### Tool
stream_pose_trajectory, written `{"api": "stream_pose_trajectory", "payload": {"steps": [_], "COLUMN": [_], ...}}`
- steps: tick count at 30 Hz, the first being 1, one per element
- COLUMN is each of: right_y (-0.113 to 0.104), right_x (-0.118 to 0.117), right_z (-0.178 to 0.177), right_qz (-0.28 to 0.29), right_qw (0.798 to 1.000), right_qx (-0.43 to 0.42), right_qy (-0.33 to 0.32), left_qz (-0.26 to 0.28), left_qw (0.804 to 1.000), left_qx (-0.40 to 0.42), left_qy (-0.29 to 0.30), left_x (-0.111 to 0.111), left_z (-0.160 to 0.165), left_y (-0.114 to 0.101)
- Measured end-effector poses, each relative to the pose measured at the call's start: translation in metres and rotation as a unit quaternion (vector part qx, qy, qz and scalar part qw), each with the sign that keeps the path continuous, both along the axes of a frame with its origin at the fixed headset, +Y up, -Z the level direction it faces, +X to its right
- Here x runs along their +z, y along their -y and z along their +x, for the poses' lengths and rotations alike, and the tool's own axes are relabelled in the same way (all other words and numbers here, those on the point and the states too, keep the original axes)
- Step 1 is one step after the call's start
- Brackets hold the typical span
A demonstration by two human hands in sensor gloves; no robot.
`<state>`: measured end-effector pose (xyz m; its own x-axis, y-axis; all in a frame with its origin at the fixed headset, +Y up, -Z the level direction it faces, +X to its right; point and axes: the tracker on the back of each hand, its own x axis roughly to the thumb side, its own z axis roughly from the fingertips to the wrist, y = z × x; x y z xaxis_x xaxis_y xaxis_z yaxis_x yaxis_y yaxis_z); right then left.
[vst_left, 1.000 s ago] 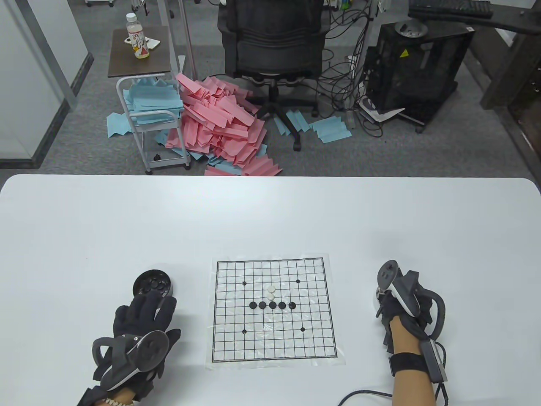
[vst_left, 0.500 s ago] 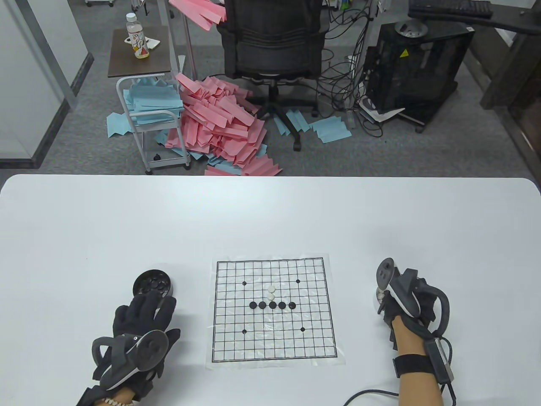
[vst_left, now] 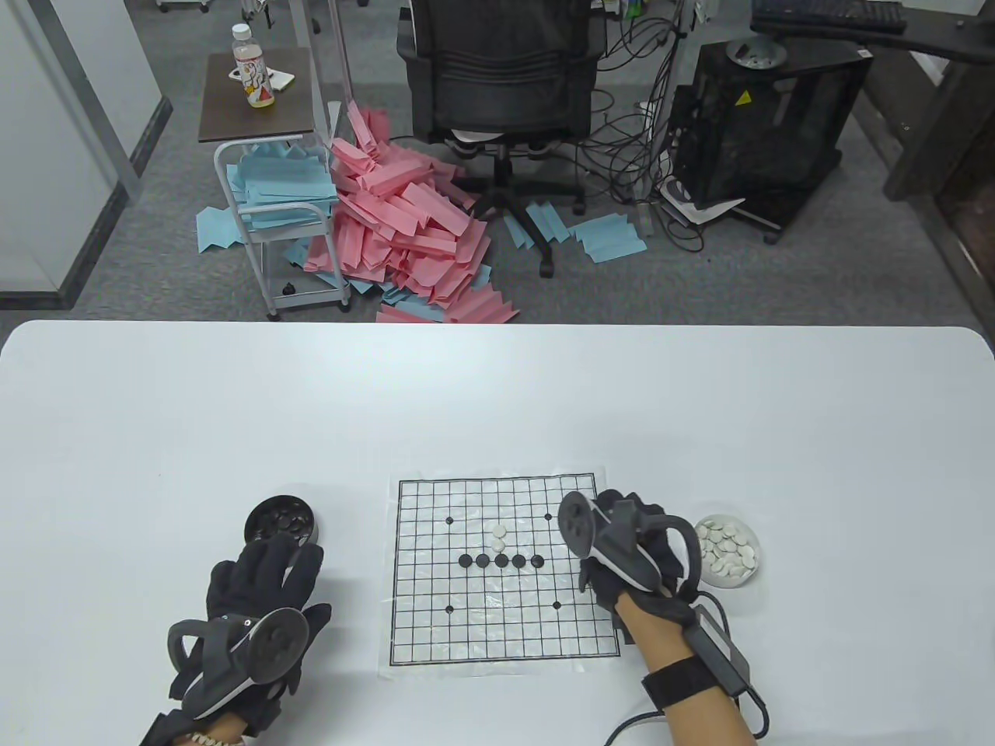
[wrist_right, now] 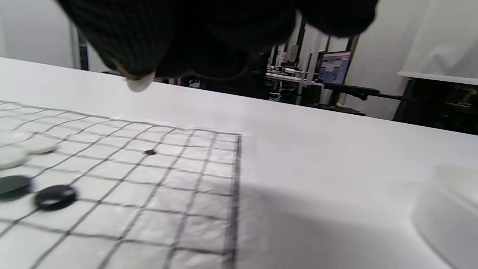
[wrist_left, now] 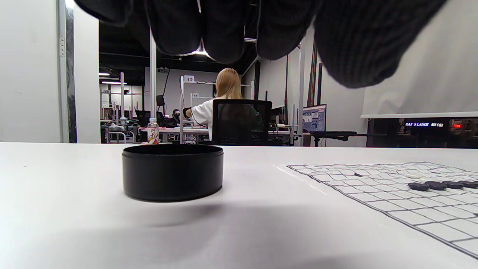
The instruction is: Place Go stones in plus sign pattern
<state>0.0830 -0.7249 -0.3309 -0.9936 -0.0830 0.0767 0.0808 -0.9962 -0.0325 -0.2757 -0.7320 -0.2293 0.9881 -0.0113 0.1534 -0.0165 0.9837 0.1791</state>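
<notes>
The right hand (vst_left: 622, 544) hung over the right part of the paper grid (vst_left: 501, 571), pinching a white stone (wrist_right: 139, 83) at its fingertips; in the right wrist view that stone hung clear above the sheet. On the grid lay a row of five black stones (vst_left: 501, 560), with two white stones (vst_left: 498, 536) stacked as a column just above the row's middle. The left hand (vst_left: 260, 614) rested flat on the desk (vst_left: 497, 404), holding nothing, left of the grid and just short of the black tin (vst_left: 281, 521) of black stones.

The likeliest slip was a stone landing off its crossing, or the descending fingers nudging the row, since the stones sat touching or nearly so. The sheet looked thin and crinkled, so a dragging glove might have shifted it and spoiled the pattern. The bulky tracker could also have hidden the target from above.

Open room lay below the row on the grid, which was bare. The white stone bowl (vst_left: 727, 550) stood just right of the grid's right edge, close beside the wrist, and a careless sweep back might have struck it.
</notes>
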Motion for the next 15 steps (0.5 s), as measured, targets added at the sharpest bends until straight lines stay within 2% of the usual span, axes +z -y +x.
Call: {"api": "stream_pose_trajectory", "payload": {"steps": [6,15], "right_y": [0.022,0.046], "right_x": [0.004,0.006], "right_z": [-0.036,-0.061], "right_qz": [-0.028,-0.055], "right_qw": [0.999,0.997], "right_qx": [0.001,0.003], "right_qy": [-0.037,-0.047], "left_qz": [0.001,0.002], "left_qw": [1.000,1.000], "left_qx": [0.000,-0.001], "left_qy": [0.001,0.002], "left_x": [0.000,0.001], "left_z": [-0.001,0.000], "left_y": [0.000,0.000]}}
